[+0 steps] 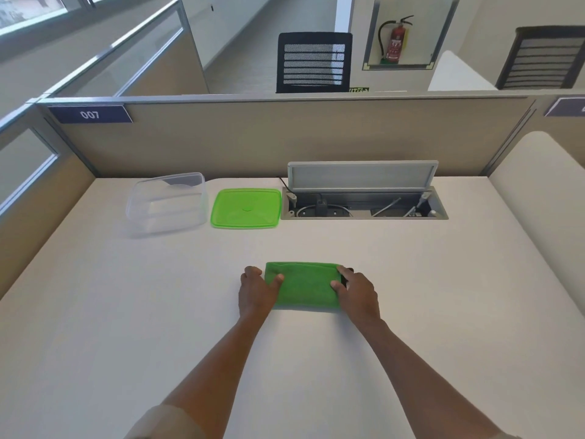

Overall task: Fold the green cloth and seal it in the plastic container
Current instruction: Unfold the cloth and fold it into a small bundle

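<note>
The green cloth [305, 285] lies folded into a small rectangle on the white desk [158, 312], in the middle. My left hand [258, 291] rests on its left end, thumb on top of the fabric. My right hand [356, 291] holds the right end, with the thumb on top and the fingers curled around the edge. The clear plastic container [166, 204] stands open at the back left. Its green lid [246, 208] lies flat just to the right of it, apart from the container.
An open cable tray [364, 204] with plugs and wires is sunk into the desk at the back right, its flap raised. Beige partition walls [285, 137] enclose the desk at the back and both sides. Black chairs stand beyond the partition.
</note>
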The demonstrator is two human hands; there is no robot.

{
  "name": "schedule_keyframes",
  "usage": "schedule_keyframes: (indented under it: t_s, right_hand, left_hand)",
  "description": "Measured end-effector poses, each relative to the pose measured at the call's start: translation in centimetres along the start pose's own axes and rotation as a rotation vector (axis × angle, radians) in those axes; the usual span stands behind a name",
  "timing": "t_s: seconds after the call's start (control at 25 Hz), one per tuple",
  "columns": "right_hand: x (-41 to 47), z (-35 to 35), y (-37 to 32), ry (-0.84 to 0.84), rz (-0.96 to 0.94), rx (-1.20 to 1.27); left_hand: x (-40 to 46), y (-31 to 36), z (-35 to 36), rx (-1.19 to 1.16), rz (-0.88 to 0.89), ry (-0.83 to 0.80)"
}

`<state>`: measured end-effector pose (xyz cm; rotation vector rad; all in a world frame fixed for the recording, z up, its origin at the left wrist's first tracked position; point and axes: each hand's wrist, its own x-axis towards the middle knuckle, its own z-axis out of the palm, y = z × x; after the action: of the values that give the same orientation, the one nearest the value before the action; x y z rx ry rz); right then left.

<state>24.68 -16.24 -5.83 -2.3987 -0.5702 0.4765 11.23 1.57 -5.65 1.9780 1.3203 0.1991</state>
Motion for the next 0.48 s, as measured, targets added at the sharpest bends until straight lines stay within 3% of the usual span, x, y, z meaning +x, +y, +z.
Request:
schedule_keyframes:
  t_s: [0.12,0.24,0.48]
  right_hand:
    - [0.5,-0.3,-0.3,0.030,0.156,0.090]
    - [1.0,-0.8,-0.4,-0.011,0.316,0.165]
    - [1.8,-1.3,0.0,-0.088,0.347,0.242]
  left_hand:
    - [1.1,0.6,-0.2,0.045,-0.155,-0.108]
    - [1.4,0.7,-0.6,-0.204,-0.288,-0.173]
    - [0.1,0.5,-1.2,-0.603,-0.423,-0.281]
